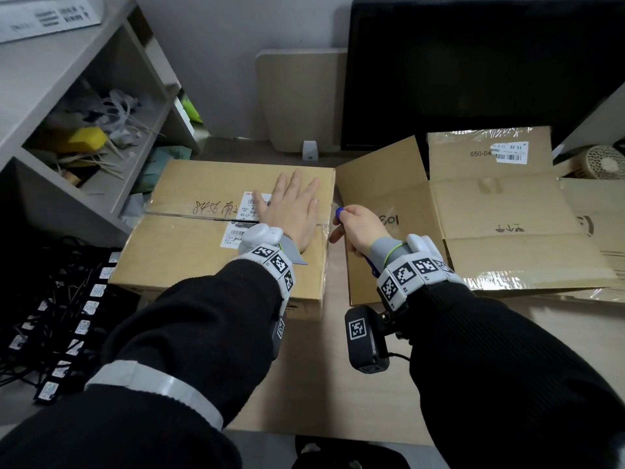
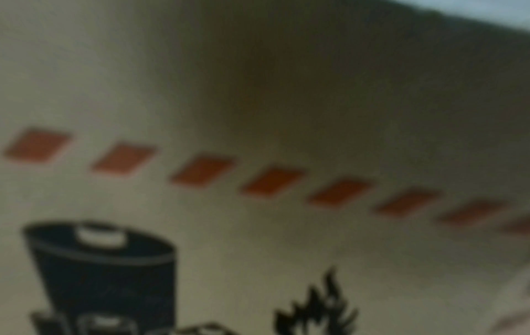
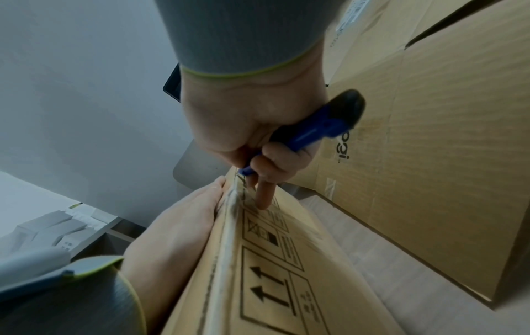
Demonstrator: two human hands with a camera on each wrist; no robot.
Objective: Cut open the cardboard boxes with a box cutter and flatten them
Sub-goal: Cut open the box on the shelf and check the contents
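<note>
A taped-shut cardboard box (image 1: 189, 252) with shipping labels stands on the desk at centre left. My left hand (image 1: 291, 208) lies flat on its top, fingers straight, pressing down beside the taped seam. My right hand (image 1: 355, 228) grips a blue box cutter (image 3: 312, 133) at the box's right end, where the tape wraps over the edge; one finger points down against the box's printed side (image 3: 269, 260). The blade is hidden by my hand. The left wrist view shows only a blurred close-up of a printed label (image 2: 258, 181).
A flattened, opened box (image 1: 490, 228) lies to the right, one flap raised next to my right hand. A black monitor (image 1: 473, 69) stands behind it. Shelves (image 1: 84, 113) with clutter rise at the left, and tagged black cables (image 1: 61, 316) lie at the lower left.
</note>
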